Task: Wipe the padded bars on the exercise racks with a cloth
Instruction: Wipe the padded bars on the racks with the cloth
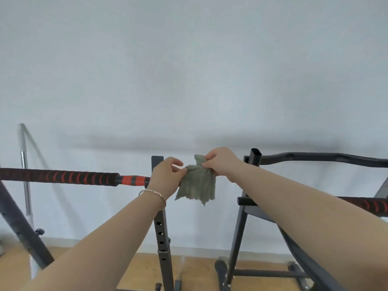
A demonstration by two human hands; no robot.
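Observation:
A grey-green cloth hangs in the air between two exercise racks, held up by both hands. My left hand pinches its left top edge, in front of the end of a black-and-red padded bar that runs off to the left. My right hand pinches the bunched top right corner of the cloth. A second padded bar with red marks shows at the right edge, partly hidden behind my right forearm. The cloth does not touch either bar.
A grey perforated upright stands below my left wrist. The right rack has a black frame, an open tube end and a curved black handle. A silver pole leans on the white wall at left. The floor is wood.

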